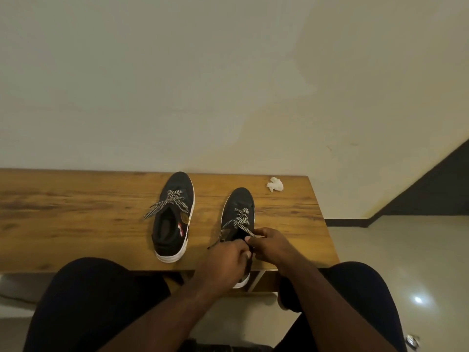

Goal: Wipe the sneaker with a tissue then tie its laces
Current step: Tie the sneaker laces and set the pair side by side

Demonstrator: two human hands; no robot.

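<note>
While pinched, laces [239, 222] between hands [250, 252]

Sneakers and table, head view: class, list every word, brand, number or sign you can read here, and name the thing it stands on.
No text can be read in this picture.
Left sneaker: a red and white striped mark on its side, no letters legible.
Right sneaker, whose laces both hands work on: a brownish patch, too blurred to read.
Tissue, table: no print.
</note>
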